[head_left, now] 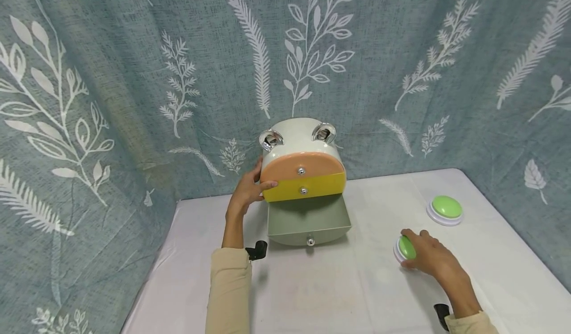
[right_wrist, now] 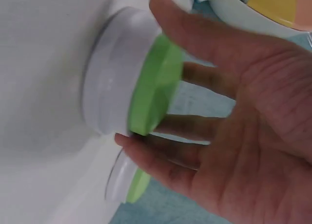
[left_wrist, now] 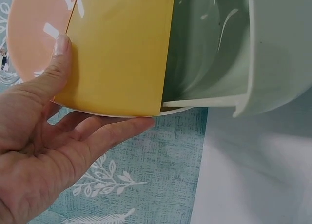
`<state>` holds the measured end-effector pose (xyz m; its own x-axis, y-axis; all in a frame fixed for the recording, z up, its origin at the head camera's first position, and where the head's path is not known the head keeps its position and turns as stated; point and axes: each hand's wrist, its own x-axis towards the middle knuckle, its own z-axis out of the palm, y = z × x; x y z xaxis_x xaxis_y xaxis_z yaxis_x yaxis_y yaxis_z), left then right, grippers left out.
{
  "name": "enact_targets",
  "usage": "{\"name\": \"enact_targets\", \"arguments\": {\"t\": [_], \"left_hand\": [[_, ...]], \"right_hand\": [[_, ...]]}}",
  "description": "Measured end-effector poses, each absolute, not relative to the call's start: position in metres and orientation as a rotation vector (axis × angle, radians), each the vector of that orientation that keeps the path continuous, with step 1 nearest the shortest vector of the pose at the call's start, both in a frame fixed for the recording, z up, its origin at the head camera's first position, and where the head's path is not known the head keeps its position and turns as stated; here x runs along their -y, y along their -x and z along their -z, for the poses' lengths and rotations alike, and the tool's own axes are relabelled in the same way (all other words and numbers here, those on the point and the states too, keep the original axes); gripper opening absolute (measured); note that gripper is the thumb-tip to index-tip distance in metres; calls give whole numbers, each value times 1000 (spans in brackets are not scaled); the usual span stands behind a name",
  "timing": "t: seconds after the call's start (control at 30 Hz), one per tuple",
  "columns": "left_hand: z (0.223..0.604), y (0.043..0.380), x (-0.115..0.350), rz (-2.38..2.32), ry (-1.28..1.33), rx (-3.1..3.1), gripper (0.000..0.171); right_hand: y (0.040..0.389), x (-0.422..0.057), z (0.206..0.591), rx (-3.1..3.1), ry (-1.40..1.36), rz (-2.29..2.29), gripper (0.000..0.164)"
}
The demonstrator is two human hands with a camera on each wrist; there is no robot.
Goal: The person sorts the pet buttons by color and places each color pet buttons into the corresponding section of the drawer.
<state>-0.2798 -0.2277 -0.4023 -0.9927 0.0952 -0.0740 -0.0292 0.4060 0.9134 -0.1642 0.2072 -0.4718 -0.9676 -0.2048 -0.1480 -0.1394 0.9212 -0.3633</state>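
A small drawer box (head_left: pixel 300 143) with a white top and two silvery ear-like rings stands against the curtain. Its orange drawer (head_left: pixel 285 166) and yellow drawer (head_left: pixel 290 189) are closed; the green-grey bottom drawer (head_left: pixel 285 237) is pulled out, with nothing visible inside. My left hand (head_left: pixel 248 188) grips the box's left side, thumb on the front near the orange-yellow seam, fingers along the side wall (left_wrist: pixel 117 131). On the right, my right hand (head_left: pixel 432 254) spreads around the nearer green push button (head_left: pixel 406 247), thumb and fingertips at opposite edges of its white base (right_wrist: pixel 114 73), palm off the green top.
A second green push button (head_left: pixel 447 207) on a white base sits farther back to the right. White cloth covers the table (head_left: pixel 312 294). A blue-green leaf-patterned curtain (head_left: pixel 214 96) hangs behind and at both sides. Black wrist mounts (head_left: pixel 257 250) project beside the forearms.
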Motion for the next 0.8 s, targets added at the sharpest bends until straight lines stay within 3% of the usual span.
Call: {"name": "enact_targets", "arguments": {"t": [0.37, 0.8], "left_hand": [[402, 278, 227, -1659, -64, -2517, 92], [404, 280, 228, -1657, -53, -2517, 93]], "right_hand": [[160, -197, 473, -3110, 206, 689, 64], [180, -111, 410, -3108, 347, 1098, 59]]}}
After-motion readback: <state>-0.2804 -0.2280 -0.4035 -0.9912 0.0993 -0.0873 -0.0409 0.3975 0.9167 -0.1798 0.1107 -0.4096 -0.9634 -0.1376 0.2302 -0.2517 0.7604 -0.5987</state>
